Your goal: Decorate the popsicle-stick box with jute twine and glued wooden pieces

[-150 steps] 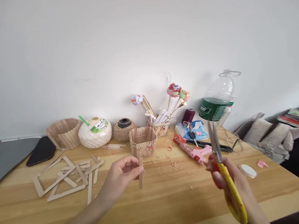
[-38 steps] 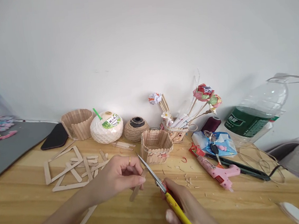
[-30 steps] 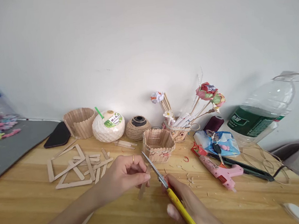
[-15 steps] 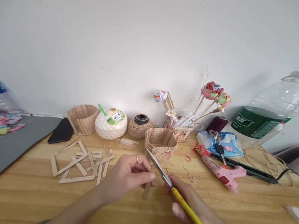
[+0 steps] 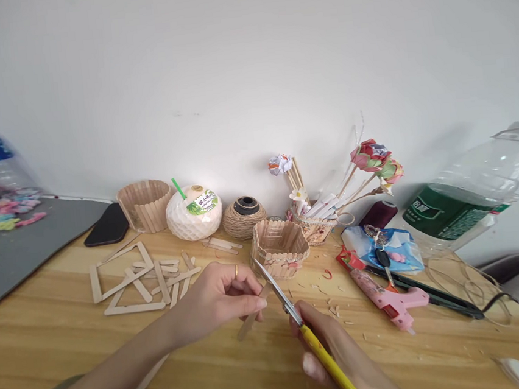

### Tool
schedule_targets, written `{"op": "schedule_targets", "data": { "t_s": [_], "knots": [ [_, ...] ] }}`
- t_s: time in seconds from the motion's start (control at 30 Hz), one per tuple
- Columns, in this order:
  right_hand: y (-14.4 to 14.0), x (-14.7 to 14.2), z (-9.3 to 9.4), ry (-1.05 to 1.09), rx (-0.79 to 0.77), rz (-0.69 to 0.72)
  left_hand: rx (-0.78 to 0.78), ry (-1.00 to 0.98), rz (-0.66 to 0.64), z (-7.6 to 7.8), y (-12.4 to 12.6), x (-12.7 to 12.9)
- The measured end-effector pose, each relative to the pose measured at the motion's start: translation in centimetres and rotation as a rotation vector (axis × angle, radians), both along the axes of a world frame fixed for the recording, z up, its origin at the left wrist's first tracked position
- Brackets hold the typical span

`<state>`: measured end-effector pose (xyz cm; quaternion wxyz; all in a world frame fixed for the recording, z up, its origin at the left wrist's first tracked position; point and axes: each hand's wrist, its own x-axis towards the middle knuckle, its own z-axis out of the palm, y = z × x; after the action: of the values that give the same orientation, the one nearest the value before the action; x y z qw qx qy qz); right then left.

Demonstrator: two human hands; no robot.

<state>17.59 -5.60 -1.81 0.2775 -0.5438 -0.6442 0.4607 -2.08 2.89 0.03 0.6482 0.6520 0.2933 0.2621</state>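
Between thumb and fingers, my left hand [image 5: 233,298] pinches a wooden craft stick [image 5: 248,325], which slants down to the left. My right hand [image 5: 326,338] grips a pair of scissors [image 5: 291,307] with yellow handles, their blades pointing up and left beside the stick's upper end. Whether the blades touch the stick I cannot tell. Just beyond the blade tips stands a small basket made of craft sticks [image 5: 283,262]. Several loose craft sticks [image 5: 134,283] lie in a jumble to the left of my left hand.
Along the wall stand a stick-built basket [image 5: 146,208], a wrapped coconut [image 5: 195,216], a twine spool [image 5: 243,220] and a holder with paper flowers [image 5: 315,229]. On the right lie a pink glue gun [image 5: 387,301] and a large bottle [image 5: 454,209]. Wood chips [image 5: 332,310] dot the table.
The held stick's lower end has shifted slightly up and left. My left hand has moved up a little. Another stick now shows under my left forearm. The view has shifted slightly.
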Motion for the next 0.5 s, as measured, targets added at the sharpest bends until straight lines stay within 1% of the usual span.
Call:
{"op": "schedule_targets", "data": {
  "t_s": [0.17,0.33,0.4,0.5],
  "knots": [
    [-0.2,-0.3,0.8,0.023,-0.02,-0.035,0.044,0.014,-0.008,0.0,0.2,-0.2],
    [0.0,-0.6,1.9,0.016,-0.073,0.014,0.021,-0.006,-0.005,0.1,0.3,-0.2],
    [0.2,-0.6,2.0,0.018,-0.066,0.016,0.011,-0.014,0.001,0.2,0.3,-0.2],
    [0.3,-0.4,1.3,0.015,-0.056,0.026,0.01,-0.023,0.014,0.2,0.3,-0.2]
  ]
}}
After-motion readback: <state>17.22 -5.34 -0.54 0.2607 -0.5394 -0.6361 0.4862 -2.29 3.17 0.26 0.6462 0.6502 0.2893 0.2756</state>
